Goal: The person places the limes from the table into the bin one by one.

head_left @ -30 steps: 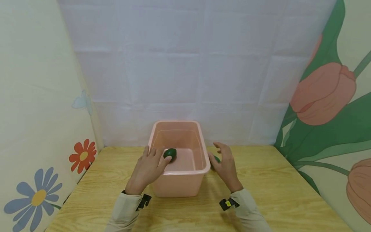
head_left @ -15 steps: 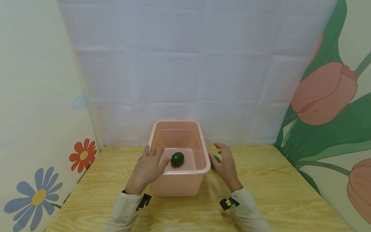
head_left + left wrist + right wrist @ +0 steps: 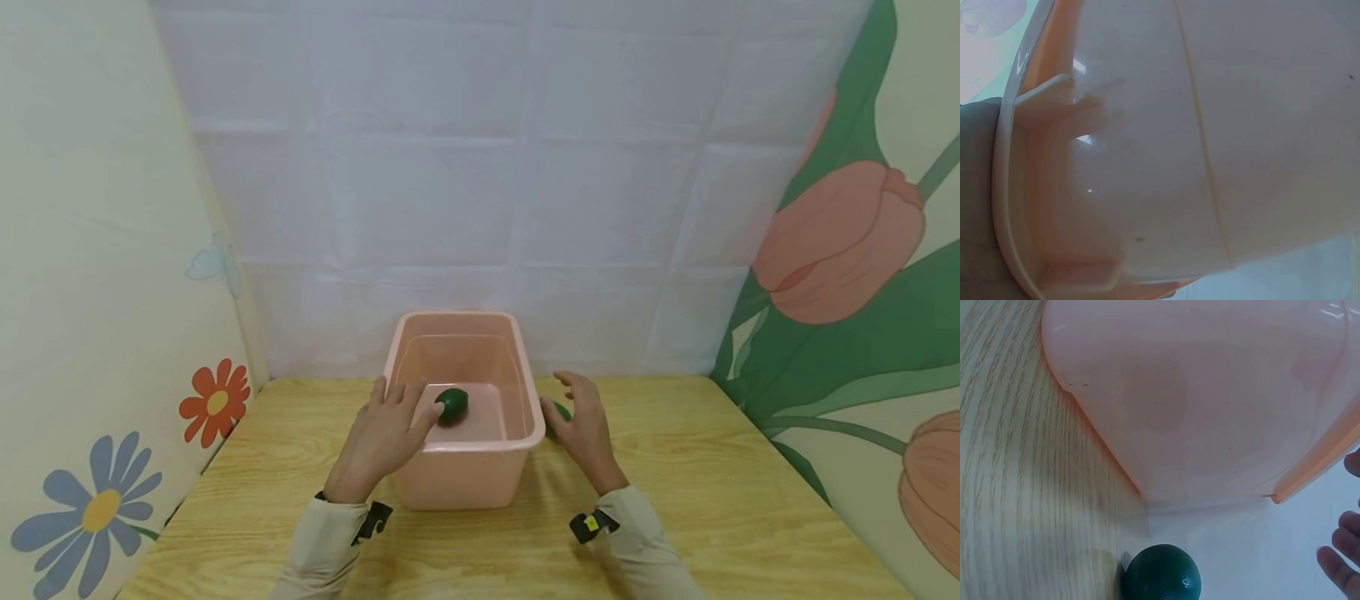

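Note:
Inside the pink plastic basin (image 3: 468, 479) lies a dark green, egg-shaped object (image 3: 452, 406), possibly an avocado; its kind is not certain. My left hand (image 3: 382, 437) rests over the basin's near left rim with straight, spread fingers, its thumb overlapping the object in the head view. To the basin's right, my right hand (image 3: 585, 429) stays apart from it, fingers loosely bent and holding nothing. A second green object (image 3: 1161, 574), rounded and glossy, sits on the table beside the basin, mostly hidden behind my right thumb in the head view.
The wooden table (image 3: 675, 483) carries the basin near its back edge. Behind rises a creased white cloth (image 3: 480, 167). A flowered cloth (image 3: 97, 333) hangs on the left, and a tulip-patterned cloth (image 3: 847, 400) on the right.
The green object in the basin has rolled rightward and nearer, then slightly back toward my left thumb. Both hands stay almost where they were.

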{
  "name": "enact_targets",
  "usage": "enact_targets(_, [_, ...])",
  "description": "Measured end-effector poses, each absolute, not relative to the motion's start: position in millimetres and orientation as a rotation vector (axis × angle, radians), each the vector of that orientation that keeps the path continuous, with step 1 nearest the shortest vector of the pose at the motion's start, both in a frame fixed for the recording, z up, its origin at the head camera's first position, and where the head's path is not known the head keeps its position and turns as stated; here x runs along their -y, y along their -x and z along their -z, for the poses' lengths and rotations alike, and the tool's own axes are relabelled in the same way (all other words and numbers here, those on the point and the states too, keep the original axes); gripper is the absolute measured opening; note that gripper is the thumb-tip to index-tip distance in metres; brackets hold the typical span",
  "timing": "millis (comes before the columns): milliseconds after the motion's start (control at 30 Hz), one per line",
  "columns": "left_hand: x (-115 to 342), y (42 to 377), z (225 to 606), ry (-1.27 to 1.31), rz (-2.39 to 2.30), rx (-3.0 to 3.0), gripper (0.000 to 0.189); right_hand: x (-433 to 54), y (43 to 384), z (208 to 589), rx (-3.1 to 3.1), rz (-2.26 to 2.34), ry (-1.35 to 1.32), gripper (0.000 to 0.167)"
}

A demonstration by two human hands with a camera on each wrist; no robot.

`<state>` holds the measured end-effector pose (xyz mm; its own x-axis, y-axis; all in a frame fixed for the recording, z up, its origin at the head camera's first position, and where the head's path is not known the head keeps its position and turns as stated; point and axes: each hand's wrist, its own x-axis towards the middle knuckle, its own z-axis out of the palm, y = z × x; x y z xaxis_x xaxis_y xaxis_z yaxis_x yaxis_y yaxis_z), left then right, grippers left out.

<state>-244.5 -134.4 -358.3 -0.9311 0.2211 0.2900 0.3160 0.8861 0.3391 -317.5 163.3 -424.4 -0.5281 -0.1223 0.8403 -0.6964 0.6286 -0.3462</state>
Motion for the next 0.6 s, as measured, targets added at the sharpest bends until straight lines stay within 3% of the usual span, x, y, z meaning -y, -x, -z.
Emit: enact_targets(600, [132.7,244.2,356.6,0.398,0.563,2.809,0.059,-167.9,324.6,432.9,2.097,-0.895,-0.589,0.046])
